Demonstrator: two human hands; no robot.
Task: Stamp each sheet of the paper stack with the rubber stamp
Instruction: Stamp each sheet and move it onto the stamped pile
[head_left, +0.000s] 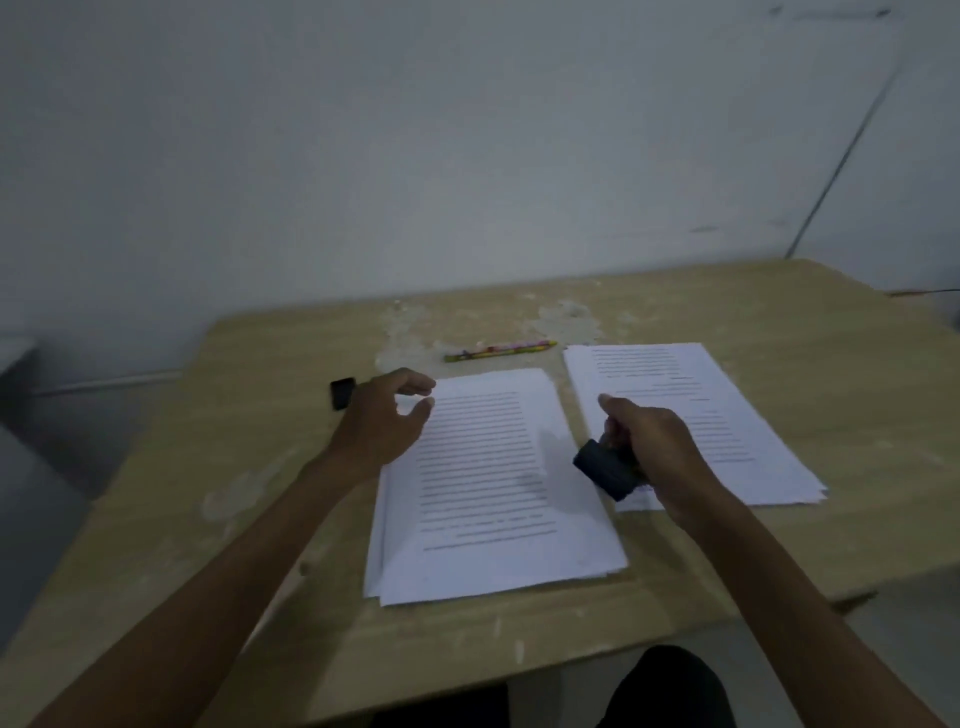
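Note:
Two stacks of printed white sheets lie on the wooden table (208, 519). The nearer stack (493, 493) is in the middle and the second stack (727, 405) lies to its right. My right hand (649, 447) grips a dark rubber stamp (605, 467), held tilted in the gap between the stacks, above the second stack's near left corner. My left hand (384, 415) hovers at the top left corner of the nearer stack with fingers curved; whether it touches the paper is unclear. A faint grey mark shows on the nearer stack's top sheet.
A small black cap or ink pad (343, 392) lies just left of my left hand. A multicoloured pen (498, 351) lies beyond the stacks. The table's far edge meets a pale wall, and its right edge lies close to the second stack.

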